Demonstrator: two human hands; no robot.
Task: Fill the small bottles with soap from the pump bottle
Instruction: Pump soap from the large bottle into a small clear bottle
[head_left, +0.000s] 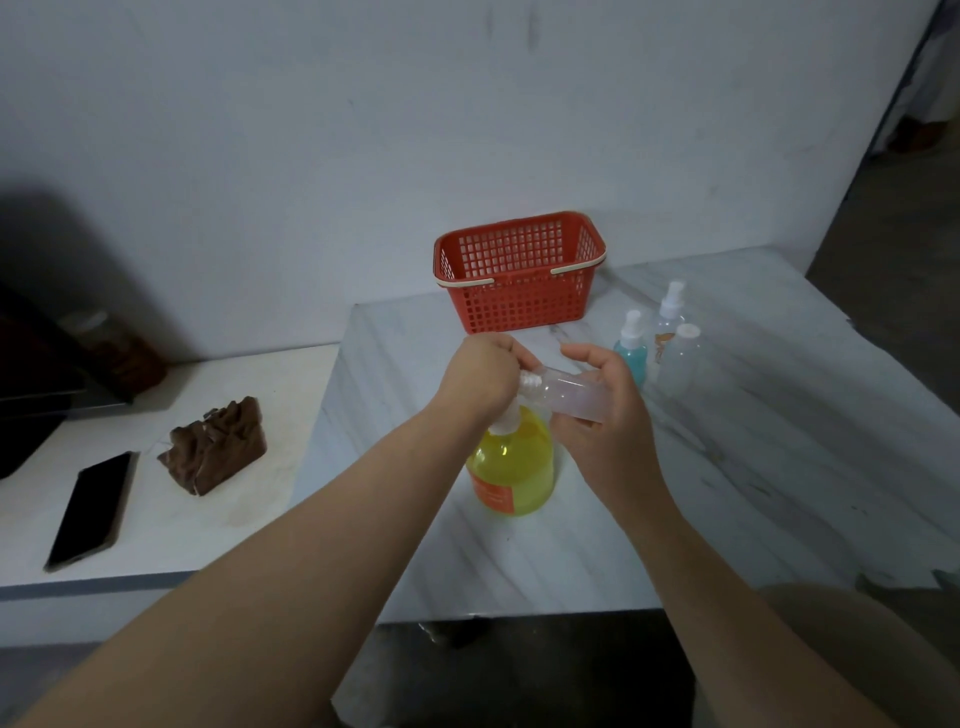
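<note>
A: Grips?
B: left hand (483, 374) grip curled over pump bottle (514, 467) head, mid-tabletop (727, 467). right hand (608, 415) grip clasps small bottle (566, 395) sideways, mouth at pump.
A: Others?
B: spare bottles (670, 322), 1-2 o'clock.

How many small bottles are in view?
4. One clear bottle sideways in the right hand; a teal bottle, tall spray bottle and capped bottle stand together beyond it.

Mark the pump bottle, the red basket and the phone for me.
pump bottle (524, 467): head view, on its yellow body.
red basket (519, 304): head view, on its front wall.
phone (91, 512): head view, middle of its dark screen.
</note>
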